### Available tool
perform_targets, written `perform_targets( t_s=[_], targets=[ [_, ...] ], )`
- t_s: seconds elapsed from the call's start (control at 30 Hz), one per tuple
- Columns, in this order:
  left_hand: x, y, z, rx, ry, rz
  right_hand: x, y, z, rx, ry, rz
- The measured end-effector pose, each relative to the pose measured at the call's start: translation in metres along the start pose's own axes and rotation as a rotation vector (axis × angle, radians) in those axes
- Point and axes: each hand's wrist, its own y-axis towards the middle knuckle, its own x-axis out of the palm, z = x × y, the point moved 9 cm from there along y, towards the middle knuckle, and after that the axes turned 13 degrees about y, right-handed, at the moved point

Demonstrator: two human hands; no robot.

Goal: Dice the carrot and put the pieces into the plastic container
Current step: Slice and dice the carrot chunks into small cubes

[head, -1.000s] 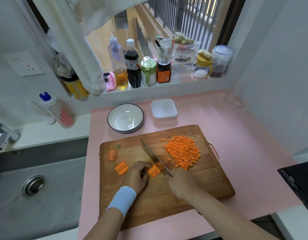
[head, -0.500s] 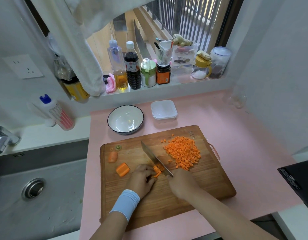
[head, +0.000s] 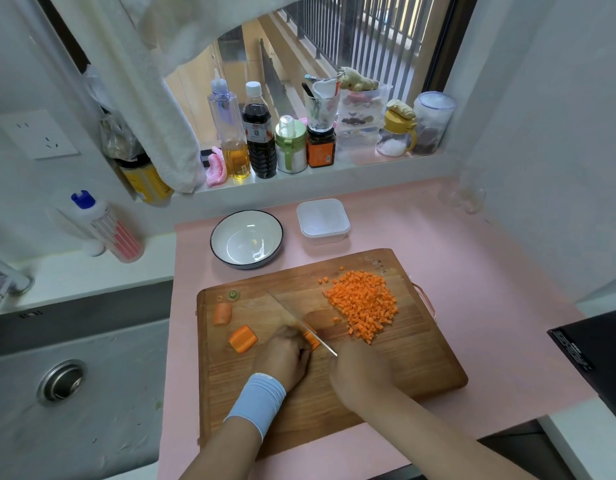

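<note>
Since a second ago the carrot piece (head: 311, 339) has got shorter, and the knife (head: 296, 315) has stepped closer to the left hand (head: 286, 355).

In the head view, the left hand curls its fingers over the carrot piece and presses it down on the cutting board (head: 403, 362), so it cannot roll. The right hand (head: 360, 374) is closed round the knife's handle, which is hidden under it. The blade stands just beside the left fingers, with its tip pointing away from the person.

The pile of diced carrot (head: 363, 308) lies on the right side of the board, out of the way of the cutting spot. One big chunk (head: 243, 338) and a second chunk (head: 222, 313) wait on the left, ready to be cut next, I think. The plastic container (head: 323, 221) sits on the pink worktop (head: 490, 289) behind the board, beside a bowl (head: 213, 237). I cannot tell if its lid is on.

The pile reaches near the board's right edge, so bits could roll off there. Bare board lies in front of both hands. A sink (head: 74, 375) drops away just past the worktop's left edge.
</note>
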Motion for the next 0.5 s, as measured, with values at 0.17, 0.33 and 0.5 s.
perform_targets(
  t_s=[0.17, 0.33, 0.5],
  targets=[
    [-0.001, 0.001, -0.004, -0.092, 0.009, -0.041, 0.000, -0.011, -0.010, -0.030, -0.078, -0.006],
    [-0.001, 0.003, -0.004, -0.103, 0.006, -0.036, 0.003, -0.015, -0.003, 0.020, -0.071, -0.017],
    [-0.003, 0.001, -0.004, -0.096, -0.032, -0.001, 0.006, -0.014, 0.002, 0.041, -0.056, -0.038]
  ],
)
